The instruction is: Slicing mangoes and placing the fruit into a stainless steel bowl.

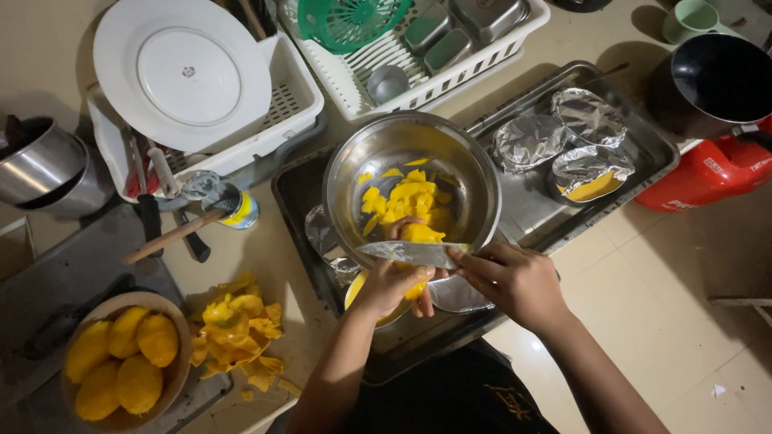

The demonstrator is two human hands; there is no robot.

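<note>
left hand [392, 287] clamps peeled mango [420, 235]; right hand [515, 277] grip closed on knife [410, 253], over steel bowl [346, 173].

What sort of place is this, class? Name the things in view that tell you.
Probably a home kitchen's washing-up and food-preparation corner: white dish racks hold a plate and metal containers, and the hands cut peeled mango with a knife over a steel bowl.
</note>
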